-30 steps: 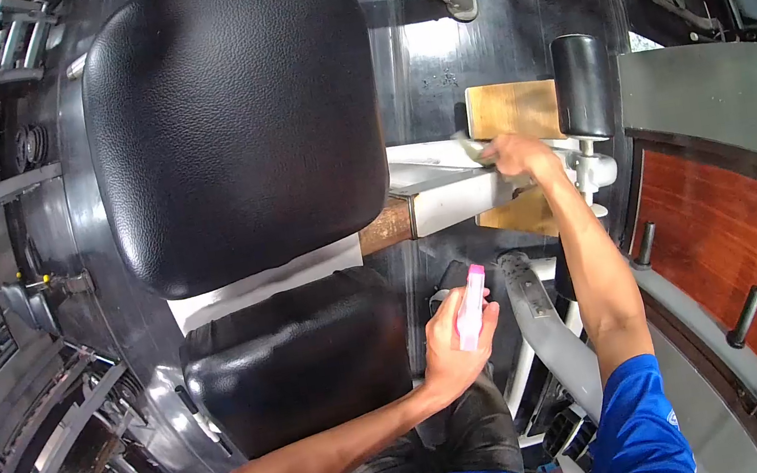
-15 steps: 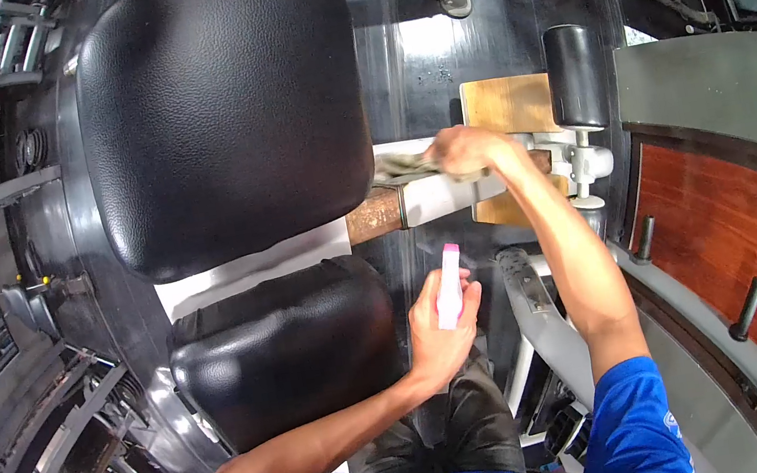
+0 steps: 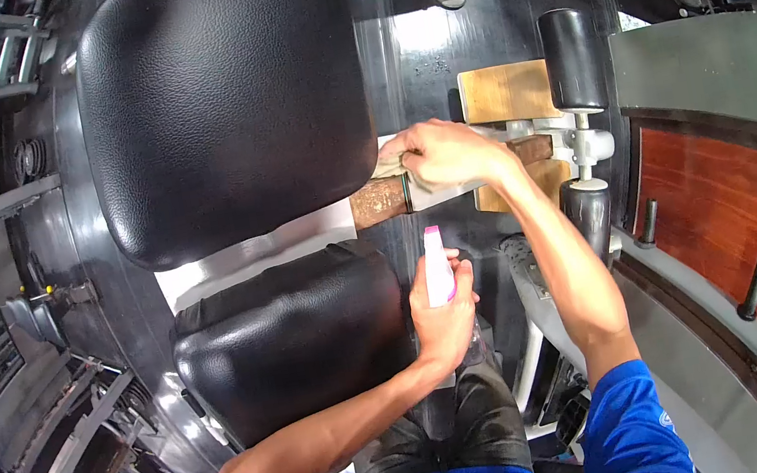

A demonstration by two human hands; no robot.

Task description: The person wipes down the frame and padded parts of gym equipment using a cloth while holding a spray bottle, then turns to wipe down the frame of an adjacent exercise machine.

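Observation:
My left hand [image 3: 443, 330] is wrapped round a spray bottle with a white and pink trigger head [image 3: 439, 271]. It is beside the smaller black padded cushion [image 3: 296, 339]. With my right hand [image 3: 453, 155] I press a pale cloth [image 3: 391, 157] onto the white metal beam [image 3: 439, 195] of an exercise machine, close to the large black padded cushion [image 3: 224, 102]. Part of the cloth is hidden under my fingers. A rusty brown section [image 3: 379, 205] of the beam shows next to it, with a dark band around it.
Wooden plates [image 3: 504, 93] and black foam rollers [image 3: 571, 57] sit at the beam's far right end. A grey frame with black pegs [image 3: 755, 286] curves along the right. Other gym machines [image 3: 4, 58] line the left, and dark flooring [image 3: 433, 79] lies behind.
My right hand has slid left along the beam with the cloth, towards the large cushion. The spray bottle in my left hand has moved slightly left and is more upright.

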